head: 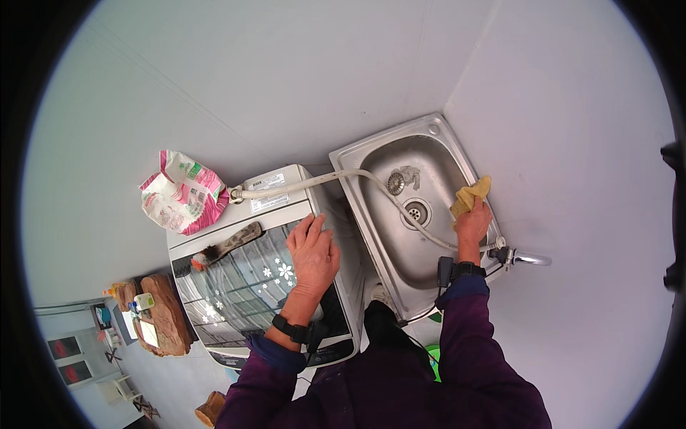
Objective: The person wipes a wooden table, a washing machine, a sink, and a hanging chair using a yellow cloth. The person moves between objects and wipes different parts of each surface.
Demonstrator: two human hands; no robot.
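Note:
My right hand (472,228) grips a yellow cloth (471,194) against the right rim of a stainless steel sink (348,156). Below the cloth, the basin shows a drain (415,214), a loose strainer basket (396,183) and a crumpled grey rag (411,176). My left hand (315,252) rests with fingers spread on the right side of the lid of a top-loading washing machine (236,300), holding nothing. A whitish hose (332,176) runs from the back of the machine across the sink to the chrome tap (528,258).
A pink and white plastic bag (185,195) stands on the machine's back left corner. A brush (228,246) lies on the lid. Walls rise behind and right of the sink. A green basin (435,362) sits on the floor; a brown slab table (169,316) holding bottles stands left.

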